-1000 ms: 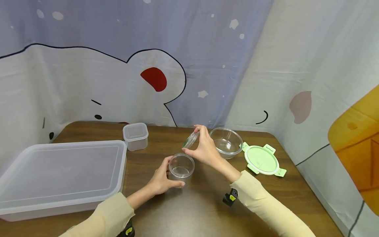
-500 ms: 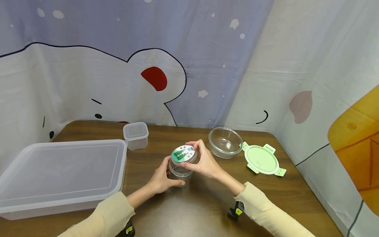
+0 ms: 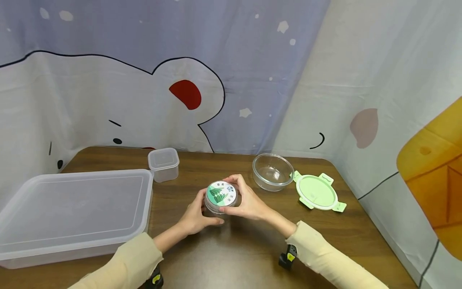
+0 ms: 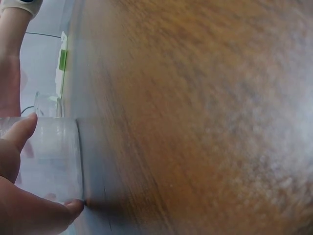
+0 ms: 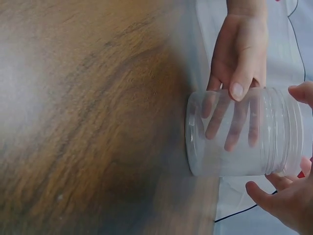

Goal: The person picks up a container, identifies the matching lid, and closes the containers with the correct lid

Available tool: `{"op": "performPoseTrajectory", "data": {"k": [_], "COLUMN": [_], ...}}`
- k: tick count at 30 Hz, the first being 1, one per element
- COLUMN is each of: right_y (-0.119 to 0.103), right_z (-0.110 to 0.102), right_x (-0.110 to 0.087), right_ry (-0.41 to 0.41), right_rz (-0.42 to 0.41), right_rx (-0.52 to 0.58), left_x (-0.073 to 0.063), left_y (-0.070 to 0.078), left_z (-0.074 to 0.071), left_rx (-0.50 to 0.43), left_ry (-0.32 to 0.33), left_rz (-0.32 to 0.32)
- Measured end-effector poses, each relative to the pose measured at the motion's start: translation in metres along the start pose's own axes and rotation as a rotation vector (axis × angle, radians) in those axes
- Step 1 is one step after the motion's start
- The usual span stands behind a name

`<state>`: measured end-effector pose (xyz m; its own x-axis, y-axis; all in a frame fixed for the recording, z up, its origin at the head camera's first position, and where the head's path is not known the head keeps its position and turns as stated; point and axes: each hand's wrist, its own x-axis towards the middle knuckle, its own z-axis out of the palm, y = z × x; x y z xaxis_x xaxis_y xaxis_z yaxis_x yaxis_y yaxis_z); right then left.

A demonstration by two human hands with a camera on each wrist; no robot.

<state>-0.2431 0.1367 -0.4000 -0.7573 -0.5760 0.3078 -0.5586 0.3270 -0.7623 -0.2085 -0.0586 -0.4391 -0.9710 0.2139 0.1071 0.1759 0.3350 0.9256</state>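
A clear round jar (image 5: 230, 132) stands upright on the wooden table. Its screw lid (image 3: 221, 194), with a white and green label, sits on the jar's mouth. My left hand (image 3: 195, 214) grips the jar's side, fingers curled behind it and thumb in front; the fingers show through the clear wall in the right wrist view. My right hand (image 3: 249, 200) holds the lid's rim between thumb and fingers. In the left wrist view the jar's lower wall (image 4: 54, 161) shows beside the left thumb and fingers.
A large lidded plastic box (image 3: 75, 208) covers the table's left side, with a small lidded container (image 3: 164, 164) behind it. A round glass bowl (image 3: 273, 172) and a green clip lid (image 3: 317, 192) lie at the back right. A printed curtain (image 3: 252, 80) hangs behind the table.
My right hand has brought the lid down from above and right of the jar, turning it from tilted to flat on the mouth. The left hand keeps its grip on the jar.
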Motion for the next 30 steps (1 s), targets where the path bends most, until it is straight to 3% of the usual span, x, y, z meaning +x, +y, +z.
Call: {"op": "performPoseTrajectory", "data": {"k": [8,17,20,24,30], "right_y": [0.003,0.002,-0.002,-0.006,-0.009], "right_z": [0.002,-0.005,-0.01,-0.015,-0.014], "right_x": [0.001,0.002,0.007,0.019,0.03], "right_ry": [-0.054,-0.112,-0.167,-0.248,-0.392], "right_rz": [0.017,-0.006,-0.09,-0.264,-0.384], "right_rx": [-0.039,-0.281,-0.424,-0.608,-0.728], "left_x": [0.001,0.001,0.001,0.002,0.002], "left_y": [-0.001,-0.001,-0.002,-0.002,-0.001], "left_z": [0.0,-0.001,-0.002,-0.004,-0.008], "left_rx": [0.019,0.016,0.009,0.01,0.017], "left_ry": [-0.004,-0.012,-0.024,-0.043,-0.079], "left_rz": [-0.005,-0.004,-0.007,0.003,0.005]}}
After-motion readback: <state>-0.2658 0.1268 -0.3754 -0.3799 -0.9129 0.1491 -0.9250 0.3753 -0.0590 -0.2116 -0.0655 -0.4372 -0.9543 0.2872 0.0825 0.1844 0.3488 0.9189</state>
